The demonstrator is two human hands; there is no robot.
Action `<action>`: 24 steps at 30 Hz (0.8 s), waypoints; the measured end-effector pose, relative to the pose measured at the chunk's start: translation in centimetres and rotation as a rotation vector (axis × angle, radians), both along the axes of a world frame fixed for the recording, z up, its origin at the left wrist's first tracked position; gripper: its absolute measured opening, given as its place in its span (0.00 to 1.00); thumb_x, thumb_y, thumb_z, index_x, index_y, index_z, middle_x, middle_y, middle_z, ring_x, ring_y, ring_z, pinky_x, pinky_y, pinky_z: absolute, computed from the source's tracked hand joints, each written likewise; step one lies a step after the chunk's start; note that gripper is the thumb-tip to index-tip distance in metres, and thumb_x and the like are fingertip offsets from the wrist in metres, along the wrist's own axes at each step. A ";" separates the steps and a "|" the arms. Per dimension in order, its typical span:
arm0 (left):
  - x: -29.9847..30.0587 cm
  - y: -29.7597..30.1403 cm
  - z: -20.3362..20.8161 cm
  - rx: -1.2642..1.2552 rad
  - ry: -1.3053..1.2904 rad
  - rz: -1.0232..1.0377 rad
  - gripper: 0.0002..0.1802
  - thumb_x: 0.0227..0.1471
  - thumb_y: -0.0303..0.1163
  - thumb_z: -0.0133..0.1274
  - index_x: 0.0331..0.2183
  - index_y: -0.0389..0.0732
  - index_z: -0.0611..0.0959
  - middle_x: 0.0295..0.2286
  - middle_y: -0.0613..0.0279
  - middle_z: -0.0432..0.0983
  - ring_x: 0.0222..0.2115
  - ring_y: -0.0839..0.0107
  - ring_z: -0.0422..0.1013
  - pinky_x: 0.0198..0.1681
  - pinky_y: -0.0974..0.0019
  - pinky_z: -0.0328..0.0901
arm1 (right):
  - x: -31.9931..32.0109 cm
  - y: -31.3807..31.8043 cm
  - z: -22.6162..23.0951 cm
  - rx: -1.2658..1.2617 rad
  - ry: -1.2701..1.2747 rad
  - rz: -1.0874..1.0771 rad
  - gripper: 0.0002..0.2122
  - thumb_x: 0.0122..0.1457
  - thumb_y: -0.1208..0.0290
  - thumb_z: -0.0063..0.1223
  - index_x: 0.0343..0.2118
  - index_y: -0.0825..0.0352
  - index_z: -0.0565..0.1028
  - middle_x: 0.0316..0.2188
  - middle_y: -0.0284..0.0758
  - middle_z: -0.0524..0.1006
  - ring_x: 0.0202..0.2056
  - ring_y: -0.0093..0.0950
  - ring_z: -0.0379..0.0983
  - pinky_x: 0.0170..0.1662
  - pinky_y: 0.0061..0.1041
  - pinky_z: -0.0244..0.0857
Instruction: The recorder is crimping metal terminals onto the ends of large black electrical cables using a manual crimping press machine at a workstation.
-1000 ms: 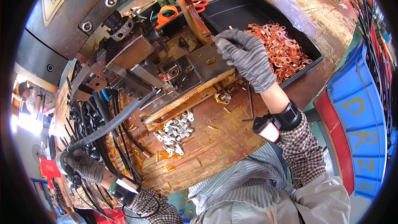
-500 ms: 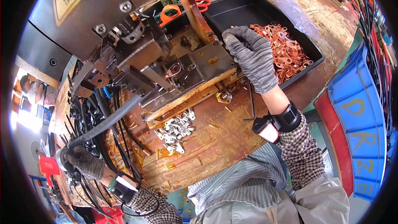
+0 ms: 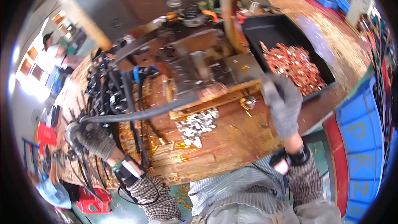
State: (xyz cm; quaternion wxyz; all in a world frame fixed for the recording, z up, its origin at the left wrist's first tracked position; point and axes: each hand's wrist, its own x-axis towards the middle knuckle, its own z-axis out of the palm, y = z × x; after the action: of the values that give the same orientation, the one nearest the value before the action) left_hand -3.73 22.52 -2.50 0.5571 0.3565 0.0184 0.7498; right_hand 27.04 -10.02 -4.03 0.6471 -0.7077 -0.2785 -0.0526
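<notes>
My left hand (image 3: 97, 140), in a grey knitted glove, is closed around the far-left end of a thick black cable (image 3: 153, 110). A rounded grey metal piece (image 3: 74, 136) shows beside its fingers; how it joins the cable is hidden. The cable's other end carries a copper-coloured tip (image 3: 213, 92) and lies at the front edge of the press (image 3: 207, 64). My right hand (image 3: 284, 103), gloved alike, hovers just right of the press bed, by the tray of copper lugs (image 3: 292, 64). Motion smears its fingers, so anything in them cannot be made out.
A pile of silvery lugs (image 3: 196, 127) lies on the wooden bench (image 3: 224, 155) before the press. More black cables (image 3: 110, 95) crowd the left. A black tray (image 3: 261, 27) holds the copper lugs. A blue crate (image 3: 358, 141) stands at right; a person (image 3: 58, 54) is far left.
The cable's tip has come out of the press toward the bench front, and the cable now lies flatter. My right hand has moved down from the tray's near corner. The whole view has shifted.
</notes>
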 end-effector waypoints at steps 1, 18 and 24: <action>-0.5 0.1 -0.1 0.037 -0.022 -0.066 0.10 0.50 0.31 0.51 0.36 0.38 0.76 0.34 0.60 0.74 0.34 0.70 0.69 0.32 0.75 0.68 | -1.9 -0.4 0.3 -0.084 0.063 0.083 0.07 0.51 0.71 0.51 0.31 0.67 0.75 0.19 0.33 0.72 0.21 0.21 0.67 0.27 0.21 0.62; 10.4 -22.5 2.5 -0.183 0.435 -0.194 0.30 0.47 0.43 0.55 0.48 0.40 0.65 0.42 0.60 0.66 0.41 0.68 0.65 0.39 0.67 0.66 | -12.3 4.4 0.9 0.228 0.143 0.813 0.35 0.49 0.49 0.54 0.53 0.69 0.59 0.43 0.38 0.70 0.42 0.25 0.68 0.44 0.25 0.62; 8.7 -24.4 -0.2 0.005 0.666 -0.538 0.36 0.43 0.36 0.59 0.51 0.36 0.61 0.45 0.58 0.64 0.44 0.68 0.65 0.50 0.64 0.59 | -10.5 2.8 1.3 0.200 -0.344 0.418 0.31 0.51 0.47 0.50 0.47 0.71 0.64 0.37 0.39 0.71 0.36 0.28 0.69 0.42 0.25 0.62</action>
State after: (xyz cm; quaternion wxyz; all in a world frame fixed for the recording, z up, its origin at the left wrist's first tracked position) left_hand 5.01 -1.86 -2.70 0.6957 0.5724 0.1019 0.4219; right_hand 16.51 -7.24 -2.72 0.6537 -0.5484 -0.5175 -0.0644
